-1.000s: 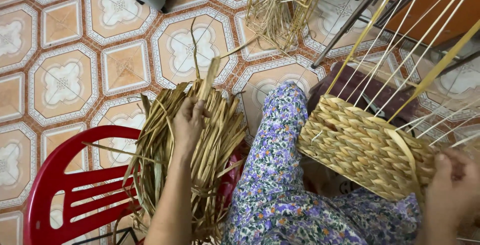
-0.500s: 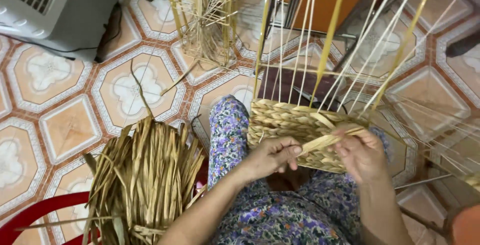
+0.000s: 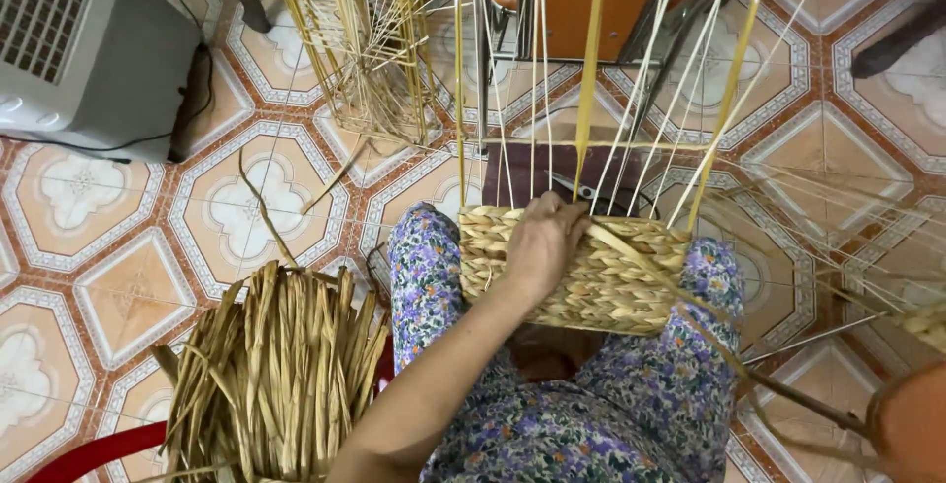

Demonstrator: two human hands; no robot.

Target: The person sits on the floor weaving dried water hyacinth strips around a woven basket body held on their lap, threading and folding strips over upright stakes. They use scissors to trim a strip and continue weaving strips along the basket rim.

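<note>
Basket [image 3: 591, 281] rim behind left hand [image 3: 540, 241]; right hand unseen

The floor [image 3: 118, 276] is tiled in octagons of orange, white and cream with red-brown borders and pale flower motifs. Well to the upper left of the left hand [image 3: 542, 241], a grey box-shaped appliance [image 3: 79, 44] with a vented face stands on the tiles, a dark cable [image 3: 187, 123] trailing along its base. Above and to the left of the hand, a loose sheaf of thin pale reeds [image 3: 365, 49] rests on the floor, with 1 stray strand [image 3: 261, 212] lying across a tile just below it. Directly above the hand, metal chair legs [image 3: 483, 59] stand on the tiles. A dark purple mat [image 3: 522, 172] lies flat just beyond the hand.
</note>
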